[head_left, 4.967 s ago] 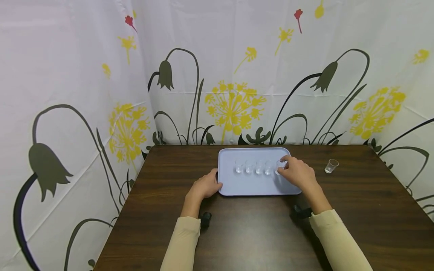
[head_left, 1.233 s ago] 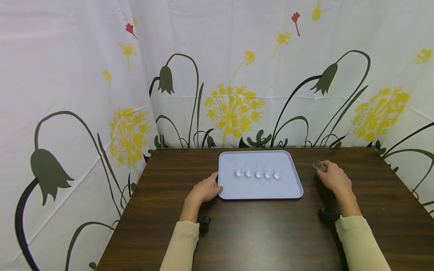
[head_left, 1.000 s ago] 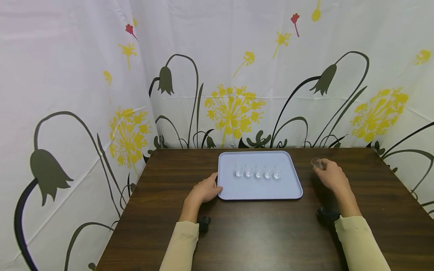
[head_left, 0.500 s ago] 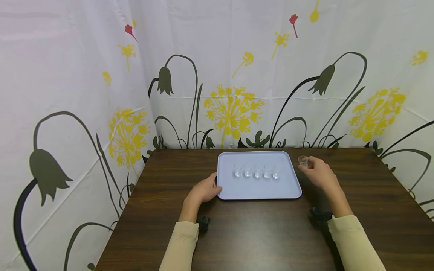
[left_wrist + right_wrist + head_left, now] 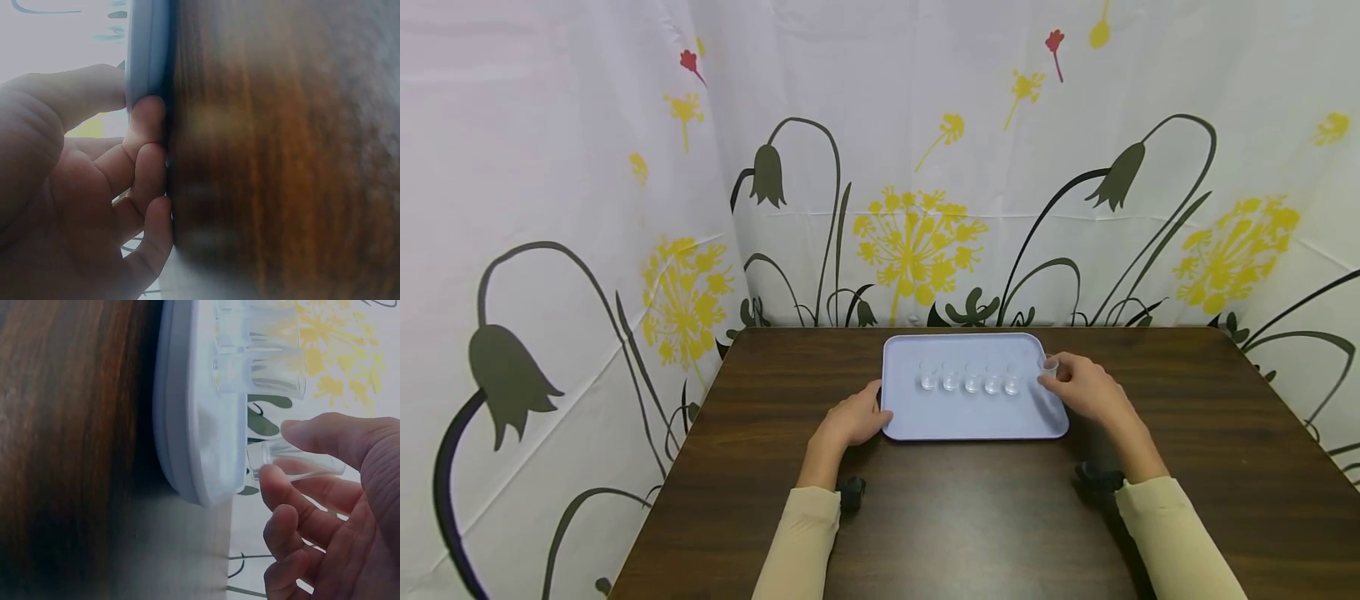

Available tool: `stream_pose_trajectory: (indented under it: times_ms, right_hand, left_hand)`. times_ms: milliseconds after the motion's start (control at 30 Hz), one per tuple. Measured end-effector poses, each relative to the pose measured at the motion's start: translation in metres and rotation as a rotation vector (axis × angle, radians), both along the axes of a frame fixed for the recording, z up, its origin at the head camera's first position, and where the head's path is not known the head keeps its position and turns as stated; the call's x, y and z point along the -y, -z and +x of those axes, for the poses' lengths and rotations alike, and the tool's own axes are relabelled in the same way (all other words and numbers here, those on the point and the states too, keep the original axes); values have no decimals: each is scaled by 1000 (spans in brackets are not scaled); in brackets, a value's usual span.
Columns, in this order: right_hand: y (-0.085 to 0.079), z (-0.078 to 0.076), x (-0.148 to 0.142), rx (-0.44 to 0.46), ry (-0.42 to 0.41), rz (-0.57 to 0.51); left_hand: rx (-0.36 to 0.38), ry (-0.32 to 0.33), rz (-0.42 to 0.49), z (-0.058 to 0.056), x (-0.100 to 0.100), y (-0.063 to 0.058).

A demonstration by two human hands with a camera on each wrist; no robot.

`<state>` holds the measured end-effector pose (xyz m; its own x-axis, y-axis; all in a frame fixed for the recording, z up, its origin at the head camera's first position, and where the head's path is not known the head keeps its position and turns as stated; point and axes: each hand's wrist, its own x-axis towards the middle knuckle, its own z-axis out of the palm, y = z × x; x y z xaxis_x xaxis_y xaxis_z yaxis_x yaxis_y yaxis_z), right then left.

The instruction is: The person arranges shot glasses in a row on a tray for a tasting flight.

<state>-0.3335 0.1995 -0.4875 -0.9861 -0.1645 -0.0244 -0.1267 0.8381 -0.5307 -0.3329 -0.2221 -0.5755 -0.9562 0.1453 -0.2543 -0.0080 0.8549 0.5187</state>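
A pale blue tray lies on the table with several small clear shot glasses standing upright on it in a row. My left hand grips its left edge; in the left wrist view the thumb is at the rim and the fingertips are at its underside. With thumb and fingers my right hand pinches another clear shot glass over the tray's right edge. In the right wrist view this held glass is roughly upright, apart from the end glass of the row.
The dark wooden table extends in front of the tray and to both sides. Behind it hangs a white curtain printed with flowers. A dark wrist strap device sits below the right hand.
My right hand let go of the row's end glass, took the lone shot glass from the table at the right, and carried it left to the tray's right edge. The left hand stays put.
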Motion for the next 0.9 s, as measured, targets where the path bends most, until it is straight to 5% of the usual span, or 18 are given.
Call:
stream_pose_trajectory:
  times_ms: [900]
  right_hand:
    - [15,-5,7,97,-113,-119]
  left_hand:
    - [-15,7,9,-2,3,5]
